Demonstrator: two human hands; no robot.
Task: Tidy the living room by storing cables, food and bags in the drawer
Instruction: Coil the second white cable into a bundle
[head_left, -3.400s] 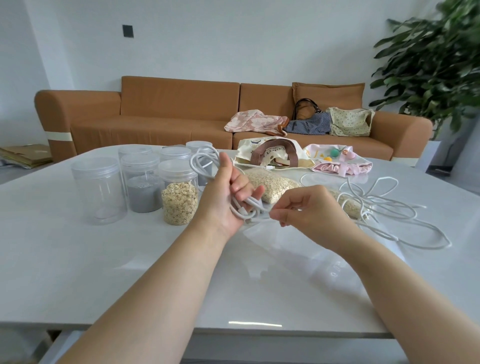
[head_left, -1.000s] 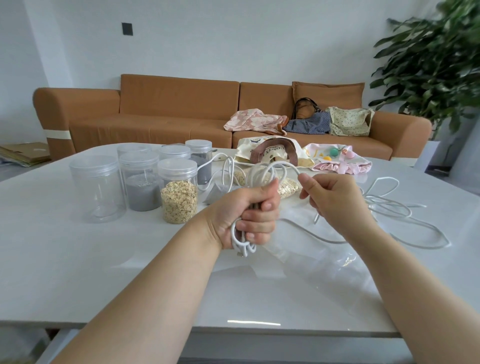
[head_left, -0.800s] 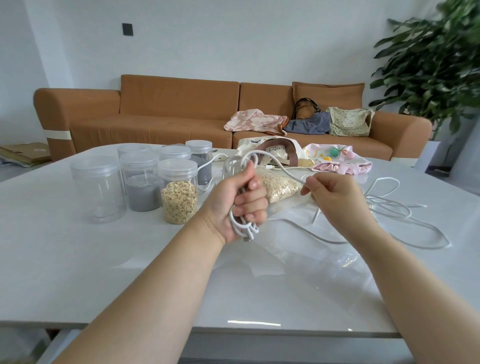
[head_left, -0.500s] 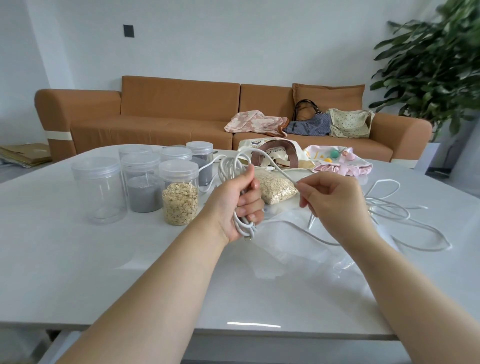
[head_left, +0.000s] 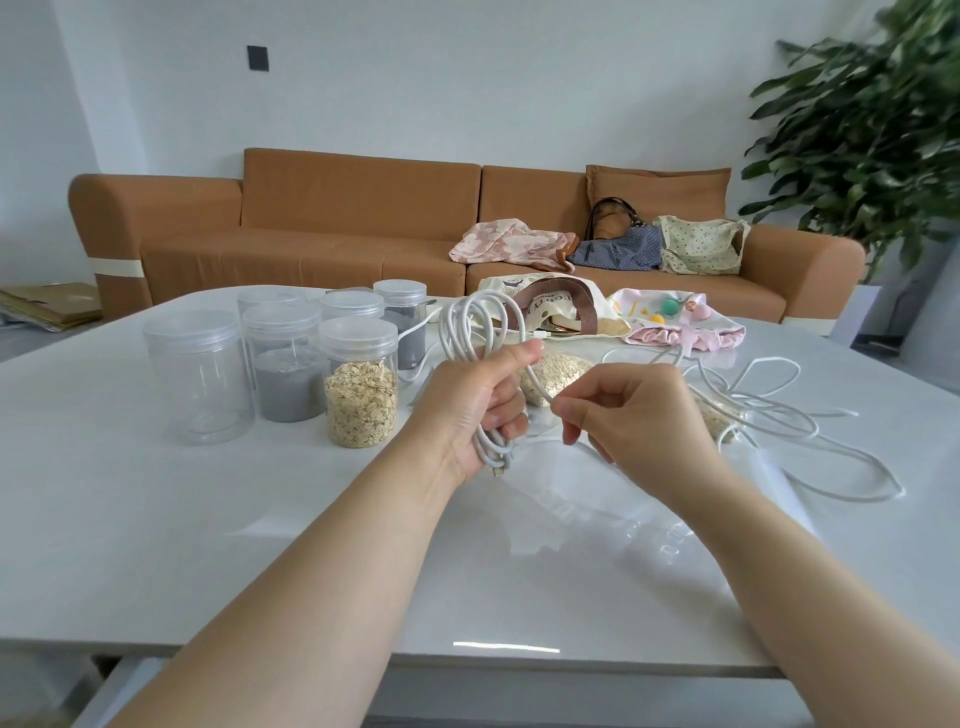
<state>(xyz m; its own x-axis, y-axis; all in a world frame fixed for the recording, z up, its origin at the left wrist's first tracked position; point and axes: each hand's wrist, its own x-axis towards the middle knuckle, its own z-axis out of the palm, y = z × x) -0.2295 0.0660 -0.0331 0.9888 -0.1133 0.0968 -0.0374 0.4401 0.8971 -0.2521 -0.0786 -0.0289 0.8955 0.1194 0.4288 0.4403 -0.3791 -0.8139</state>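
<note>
My left hand (head_left: 480, 405) grips a coiled bundle of white cable (head_left: 470, 327), loops sticking up above the fist and a plug end hanging below it. My right hand (head_left: 631, 410) pinches a strand of the same cable just right of the fist. A second white cable (head_left: 795, 421) lies loose on the white table (head_left: 130, 499) to the right. A clear bag of oats (head_left: 558, 371) lies behind my hands. A cream tote bag with brown handles (head_left: 550, 309) and a pink pouch (head_left: 680, 325) rest at the table's far side.
Several clear lidded jars (head_left: 358, 387) stand left of my hands, some with oats or grey powder. An empty clear plastic bag (head_left: 623, 509) lies under my right wrist. Three bags (head_left: 618, 247) sit on the orange sofa (head_left: 337, 228). A potted plant (head_left: 872, 130) stands at right.
My left hand turned the bundle upright and kept hold of it while my right hand wound more cable on, moving in close beside the fist. The loose cable has shortened.
</note>
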